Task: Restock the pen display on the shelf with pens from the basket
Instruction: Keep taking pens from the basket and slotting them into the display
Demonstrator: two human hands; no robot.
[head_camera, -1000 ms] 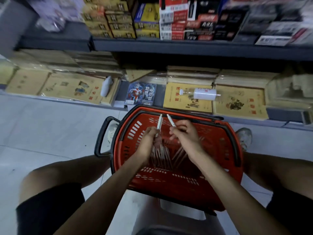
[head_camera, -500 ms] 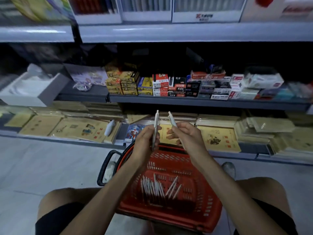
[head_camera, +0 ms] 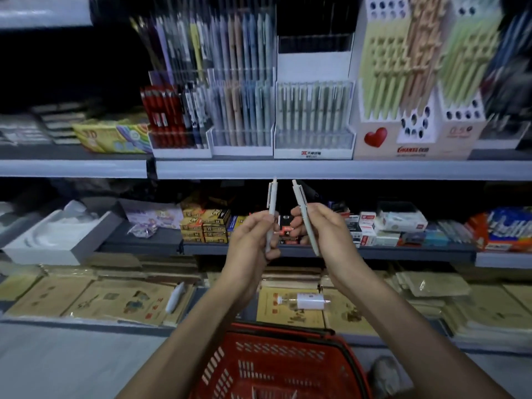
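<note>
My left hand grips a pale white pen upright, its clicker end pointing up. My right hand holds a second white pen, tilted left so the two tips nearly meet. Both are raised just below the edge of the upper shelf. On that shelf stand clear pen display boxes holding rows of pens, straight above my hands. The red basket sits on the floor at the bottom, with a few pens just visible inside.
A cardboard pen stand with a red heart stands right of the clear boxes, and red pens to their left. The middle shelf holds small boxes. Flat paper packs and a white bottle lie on the lowest shelf.
Both hands have lifted the two pens out of the basket and up towards the upper shelf. My view has tilted up, bringing the pen displays into sight.
</note>
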